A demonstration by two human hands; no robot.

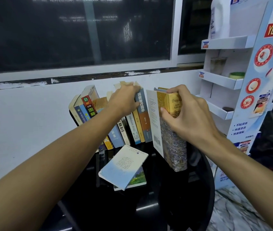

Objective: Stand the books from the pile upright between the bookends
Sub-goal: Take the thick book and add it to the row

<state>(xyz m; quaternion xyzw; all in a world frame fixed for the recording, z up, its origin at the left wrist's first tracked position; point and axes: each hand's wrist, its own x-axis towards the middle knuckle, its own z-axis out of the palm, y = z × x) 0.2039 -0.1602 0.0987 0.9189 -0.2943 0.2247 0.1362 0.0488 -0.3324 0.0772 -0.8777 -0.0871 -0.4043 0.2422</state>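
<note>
While both bare arms reached forward over a glossy black round bench [174, 205], each hand was busy with books set against a white wall [24, 122].

The left hand [125, 100] rested on top of a row of books [131, 127] standing at the back of the bench. Its fingers were curled over their upper edges and its thumb pressed on a grey-and-orange spine [142, 114]. The books showed their spines to the camera and leaned to the left, the leftmost most steeply.

The right hand [187, 117] gripped a thick book [175, 147] by its top, with the thumb on the gold spine and the fingers wrapped over the far side. This book was held upright just to the right of the row, its lower end close to the bench. Whether it touched the surface could not be told. A white cover with a barcode [155, 122] stood against its left side, between it and the row. Whether that was a separate book was unclear.

In front of the row lay what was left of the pile. A pale blue book [124, 165] lay tilted on top of a book with a green cover [137, 180], both flat on the bench and well apart from either hand.

To the right stood a white cardboard display rack [224, 84] holding a clear cup [218, 65] and a green roll of tape [237, 75]. A dark window [82, 30] ran above the wall.
</note>
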